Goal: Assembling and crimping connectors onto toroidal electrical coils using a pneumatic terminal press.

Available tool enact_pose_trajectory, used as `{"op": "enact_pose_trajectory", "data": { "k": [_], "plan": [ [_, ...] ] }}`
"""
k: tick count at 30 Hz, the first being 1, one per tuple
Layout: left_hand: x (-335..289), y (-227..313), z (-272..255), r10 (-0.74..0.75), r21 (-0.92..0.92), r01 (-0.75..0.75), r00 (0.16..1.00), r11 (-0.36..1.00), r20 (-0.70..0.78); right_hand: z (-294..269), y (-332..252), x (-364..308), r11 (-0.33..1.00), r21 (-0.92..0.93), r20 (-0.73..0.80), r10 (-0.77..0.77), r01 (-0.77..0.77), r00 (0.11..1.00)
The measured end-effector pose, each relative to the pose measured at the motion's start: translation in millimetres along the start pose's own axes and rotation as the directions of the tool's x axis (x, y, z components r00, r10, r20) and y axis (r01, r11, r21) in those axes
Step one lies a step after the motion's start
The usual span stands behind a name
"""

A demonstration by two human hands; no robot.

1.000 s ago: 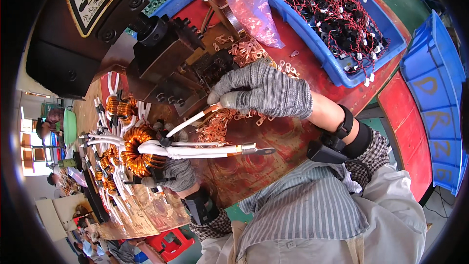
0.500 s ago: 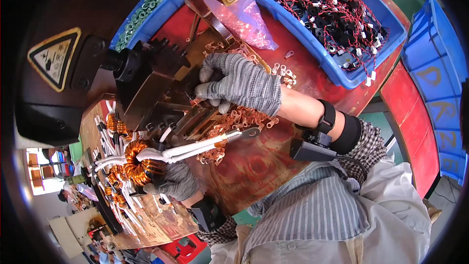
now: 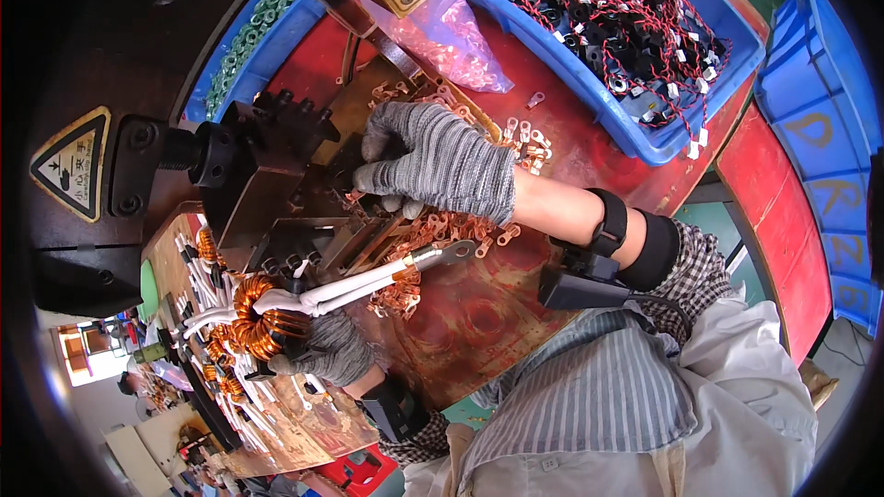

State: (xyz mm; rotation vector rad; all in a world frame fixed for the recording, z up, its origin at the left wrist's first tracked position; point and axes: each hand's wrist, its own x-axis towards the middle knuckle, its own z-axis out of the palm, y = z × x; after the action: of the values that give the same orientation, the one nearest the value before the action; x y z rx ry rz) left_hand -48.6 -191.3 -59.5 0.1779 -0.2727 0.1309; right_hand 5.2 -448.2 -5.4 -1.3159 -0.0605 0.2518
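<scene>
My left hand point(image 3: 336, 350), in a grey knit glove, is closed round a toroidal coil point(image 3: 262, 317) of copper wire on a dark core. White sleeved leads point(image 3: 350, 293) run from the coil to the right, ending in a large silvery ring lug point(image 3: 447, 253) in mid-air. My right hand point(image 3: 437, 161), also gloved, is at the dark metal die of a press point(image 3: 253, 161). Thumb and fingers are bent together there, with a bit of copper, seemingly a small terminal lug point(image 3: 354, 195), at the thumb tip. Its far part is hidden by the fingers and die.
Loose copper lugs point(image 3: 470, 228) lie heaped beside the die. Behind are a pink bag of lugs point(image 3: 451, 41) and a blue bin point(image 3: 589, 92) of red-black wired parts. Green rings fill another blue bin point(image 3: 207, 74). More coils point(image 3: 221, 377) lie on the wooden table at left.
The whole view has shifted slightly, bringing more of the press in at left. Both hands keep nearly the same places relative to the die, and the coil stays in my left hand.
</scene>
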Motion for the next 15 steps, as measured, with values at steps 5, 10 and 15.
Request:
{"op": "enact_pose_trajectory", "data": {
  "k": [5,10,15],
  "plan": [
    [-5,-3,16,0.008,0.204,-0.027,0.996,0.979,0.093,11,-5,-1,1.000,-0.011,0.008,-0.006,0.006,1.000],
    [-2,-20,14,0.242,0.479,-0.139,0.957,0.867,-0.162,0,2,0,1.000,-0.024,-0.031,-0.012,0.011,0.999],
    [-3,5,-4,-0.074,0.286,0.032,0.987,0.958,0.140,-2,9,-1,0.812,-0.456,-0.184,-0.486,0.364,0.854]
  ]
}}
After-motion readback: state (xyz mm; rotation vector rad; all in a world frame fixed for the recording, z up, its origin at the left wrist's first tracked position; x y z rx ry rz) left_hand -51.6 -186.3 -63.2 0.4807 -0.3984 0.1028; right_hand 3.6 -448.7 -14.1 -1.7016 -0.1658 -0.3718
